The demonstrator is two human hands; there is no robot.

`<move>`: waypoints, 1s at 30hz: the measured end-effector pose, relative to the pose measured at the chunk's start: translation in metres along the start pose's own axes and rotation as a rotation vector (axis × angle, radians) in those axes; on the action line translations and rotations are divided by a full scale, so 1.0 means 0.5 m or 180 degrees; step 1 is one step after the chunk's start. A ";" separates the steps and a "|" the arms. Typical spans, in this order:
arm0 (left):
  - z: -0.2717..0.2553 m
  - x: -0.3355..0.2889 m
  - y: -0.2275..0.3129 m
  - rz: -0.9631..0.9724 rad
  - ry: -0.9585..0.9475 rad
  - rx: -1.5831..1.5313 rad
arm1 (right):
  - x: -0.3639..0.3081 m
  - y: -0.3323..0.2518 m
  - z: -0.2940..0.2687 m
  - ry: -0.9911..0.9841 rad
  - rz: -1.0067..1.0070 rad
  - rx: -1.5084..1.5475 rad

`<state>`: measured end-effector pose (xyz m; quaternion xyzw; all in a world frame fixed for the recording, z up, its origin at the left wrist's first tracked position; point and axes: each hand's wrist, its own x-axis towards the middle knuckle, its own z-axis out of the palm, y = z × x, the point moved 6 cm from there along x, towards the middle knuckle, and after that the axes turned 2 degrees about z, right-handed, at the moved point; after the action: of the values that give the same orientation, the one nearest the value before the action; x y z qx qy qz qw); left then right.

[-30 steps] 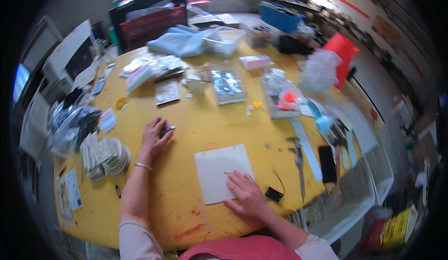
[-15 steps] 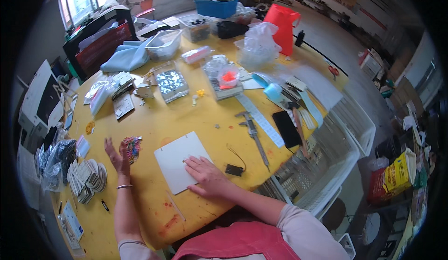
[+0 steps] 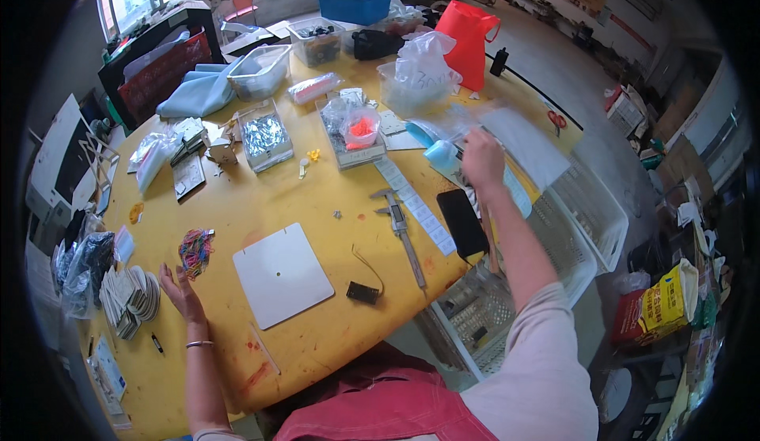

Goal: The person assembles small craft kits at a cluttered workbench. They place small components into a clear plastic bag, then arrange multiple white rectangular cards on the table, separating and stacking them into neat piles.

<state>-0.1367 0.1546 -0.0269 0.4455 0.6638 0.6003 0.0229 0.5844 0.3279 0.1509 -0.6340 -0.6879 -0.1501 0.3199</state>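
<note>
We look down on a yellow-topped table (image 3: 372, 243), its near right edge overhanging white perforated plastic baskets (image 3: 503, 350) with loose parts inside. At the far end, a blue crate (image 3: 348, 13) is heaped with mixed items. Near it we see a clear tub (image 3: 305, 55) of dark pieces, a wide clear bin (image 3: 400, 99) topped by a crumpled plastic bag (image 3: 431, 61), and a pale translucent tub (image 3: 261, 87) whose contents we cannot make out. Closer in, one shallow tray (image 3: 271, 161) holds shiny silvery packets (image 3: 265, 134); another (image 3: 360, 156) holds clear bags and a small round cup of bright orange pieces (image 3: 362, 127). A white board (image 3: 283, 275) with a small central hole lies flat between our forearms. Our right hand (image 3: 481, 160) is over the cluttered right side, fingers curled inward, just beside a light-blue roll (image 3: 441, 153) and beyond a black smartphone (image 3: 462, 221); we cannot tell whether it grips anything. Our left hand (image 3: 183, 294) is open, fingers extended and thumb apart, with nothing visible in it; just beyond its fingertips, a bundle of multicoloured wires (image 3: 195, 252) lies on the tabletop.
</note>
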 end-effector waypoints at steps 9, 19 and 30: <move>-0.005 -0.007 -0.007 -0.0164 -0.0073 -0.0225 | 0.069 0.161 0.157 -0.1179 -0.0311 -0.0996; -0.004 -0.011 -0.006 -0.0166 -0.0082 -0.0281 | 0.098 0.105 0.004 0.0585 0.0445 0.1975; 0.002 -0.013 -0.008 -0.0133 0.0053 -0.0101 | 0.018 -0.071 -0.080 -0.0843 0.1662 0.5353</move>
<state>-0.1342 0.1519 -0.0338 0.4261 0.6636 0.6138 0.0370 0.5601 0.3052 0.1936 -0.3381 -0.4354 0.5567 0.6214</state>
